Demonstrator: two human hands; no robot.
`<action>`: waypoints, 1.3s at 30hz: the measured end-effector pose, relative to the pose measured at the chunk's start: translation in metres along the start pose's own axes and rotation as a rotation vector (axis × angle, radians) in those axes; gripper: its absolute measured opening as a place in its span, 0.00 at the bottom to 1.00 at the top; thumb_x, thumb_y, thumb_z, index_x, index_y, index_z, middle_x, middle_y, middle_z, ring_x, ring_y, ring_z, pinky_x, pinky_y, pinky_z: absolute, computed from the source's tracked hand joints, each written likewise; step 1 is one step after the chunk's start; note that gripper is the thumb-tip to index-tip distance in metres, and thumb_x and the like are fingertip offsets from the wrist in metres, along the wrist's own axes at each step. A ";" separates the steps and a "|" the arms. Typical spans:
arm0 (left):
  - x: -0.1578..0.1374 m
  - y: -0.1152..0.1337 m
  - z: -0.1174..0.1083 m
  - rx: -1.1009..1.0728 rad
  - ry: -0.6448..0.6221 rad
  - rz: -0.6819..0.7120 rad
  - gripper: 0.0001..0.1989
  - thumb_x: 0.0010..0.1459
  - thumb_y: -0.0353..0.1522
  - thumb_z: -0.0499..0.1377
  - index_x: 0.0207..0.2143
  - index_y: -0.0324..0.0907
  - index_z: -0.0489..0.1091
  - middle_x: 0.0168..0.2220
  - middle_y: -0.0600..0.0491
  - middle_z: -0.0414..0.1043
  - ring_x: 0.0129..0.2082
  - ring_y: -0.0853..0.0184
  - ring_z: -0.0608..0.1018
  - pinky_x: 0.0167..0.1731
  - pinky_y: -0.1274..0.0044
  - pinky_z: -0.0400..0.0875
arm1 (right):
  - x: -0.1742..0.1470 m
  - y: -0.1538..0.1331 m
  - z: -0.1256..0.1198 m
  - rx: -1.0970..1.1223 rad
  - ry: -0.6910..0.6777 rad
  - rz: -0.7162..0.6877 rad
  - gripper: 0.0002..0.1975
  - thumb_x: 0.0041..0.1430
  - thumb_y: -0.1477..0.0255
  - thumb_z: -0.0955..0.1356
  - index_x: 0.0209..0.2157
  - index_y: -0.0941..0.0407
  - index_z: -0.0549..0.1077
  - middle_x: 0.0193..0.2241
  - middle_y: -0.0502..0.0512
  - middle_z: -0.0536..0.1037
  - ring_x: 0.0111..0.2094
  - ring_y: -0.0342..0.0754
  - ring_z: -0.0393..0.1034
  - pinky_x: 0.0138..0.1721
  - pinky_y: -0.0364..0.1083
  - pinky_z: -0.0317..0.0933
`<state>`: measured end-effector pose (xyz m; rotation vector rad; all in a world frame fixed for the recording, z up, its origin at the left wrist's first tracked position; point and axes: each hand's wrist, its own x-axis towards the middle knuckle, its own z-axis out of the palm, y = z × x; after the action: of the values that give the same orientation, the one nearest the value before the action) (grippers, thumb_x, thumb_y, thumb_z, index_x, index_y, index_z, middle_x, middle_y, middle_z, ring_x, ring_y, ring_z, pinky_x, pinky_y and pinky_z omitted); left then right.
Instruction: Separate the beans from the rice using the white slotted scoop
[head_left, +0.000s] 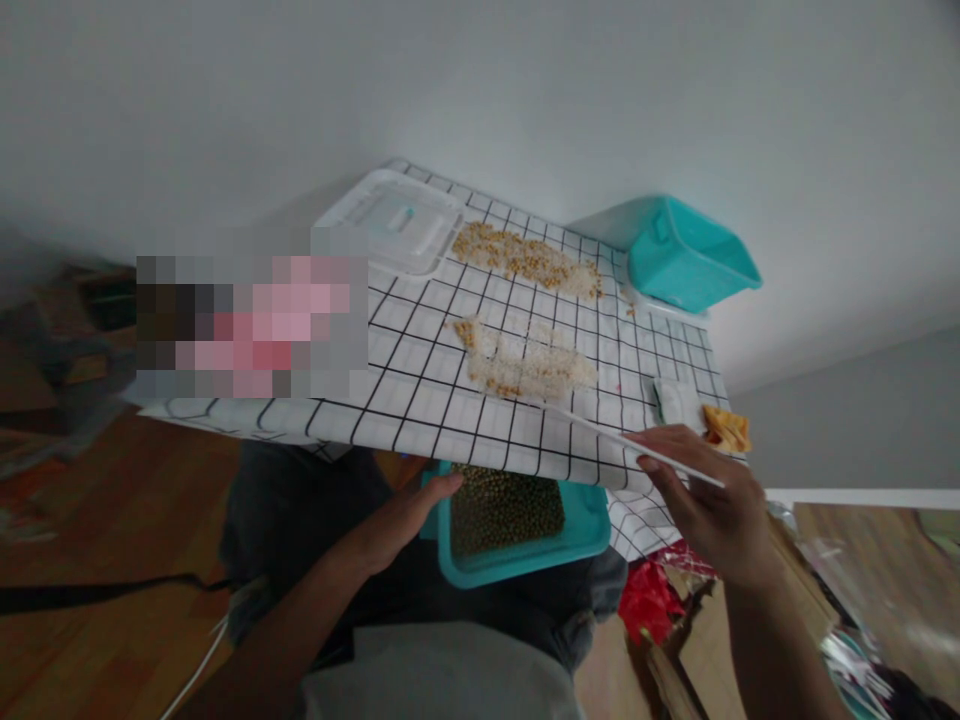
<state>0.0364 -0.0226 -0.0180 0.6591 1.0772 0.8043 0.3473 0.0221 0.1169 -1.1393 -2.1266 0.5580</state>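
My left hand (405, 515) grips the left rim of a teal plastic bin (577, 550), thumb over the edge. The bin rests at my lap below the table's near edge and holds many small greenish beans (510, 510). My right hand (705, 490) is closed around a thin white stick (600, 428). Its far tip lies at the near side of a spread of pale rice-like grains with some yellow beans (525, 365). Farther back is a second strip of yellow beans mixed with pale grains (525, 258).
A black-and-white checked cloth (405, 350) covers the table. A clear plastic lid (405, 220) lies at the back left. Another teal bin (690, 260) stands at the back right. A small packet (675, 402) and a crumpled orange wrapper (726, 430) lie at the right edge.
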 end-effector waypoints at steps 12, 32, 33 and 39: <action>-0.002 -0.001 -0.002 -0.011 -0.009 -0.024 0.28 0.61 0.45 0.57 0.60 0.43 0.68 0.61 0.49 0.71 0.64 0.50 0.67 0.64 0.62 0.60 | 0.017 0.010 0.007 -0.017 -0.066 -0.011 0.16 0.61 0.78 0.69 0.49 0.49 0.77 0.43 0.53 0.81 0.45 0.50 0.75 0.45 0.50 0.69; 0.000 -0.002 -0.003 -0.009 -0.012 -0.024 0.27 0.60 0.46 0.58 0.58 0.42 0.71 0.61 0.47 0.71 0.64 0.50 0.66 0.64 0.62 0.59 | 0.013 0.008 0.009 0.014 -0.023 0.015 0.16 0.61 0.78 0.69 0.47 0.48 0.78 0.41 0.53 0.81 0.44 0.51 0.75 0.44 0.51 0.69; 0.000 -0.002 -0.003 -0.007 -0.010 -0.017 0.28 0.60 0.45 0.58 0.58 0.42 0.70 0.61 0.47 0.71 0.65 0.50 0.66 0.64 0.62 0.59 | 0.012 0.008 0.009 0.018 -0.030 0.008 0.16 0.61 0.79 0.69 0.48 0.48 0.78 0.41 0.53 0.81 0.44 0.51 0.75 0.44 0.51 0.69; 0.002 -0.006 -0.005 -0.040 -0.021 -0.037 0.25 0.61 0.44 0.57 0.56 0.41 0.73 0.59 0.47 0.73 0.64 0.51 0.67 0.65 0.63 0.58 | 0.008 0.005 0.010 0.043 -0.068 0.010 0.16 0.62 0.77 0.68 0.49 0.49 0.78 0.43 0.55 0.81 0.45 0.53 0.75 0.45 0.54 0.69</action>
<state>0.0336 -0.0241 -0.0254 0.6113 1.0488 0.7840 0.3393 0.0312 0.1093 -1.1224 -2.1573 0.6528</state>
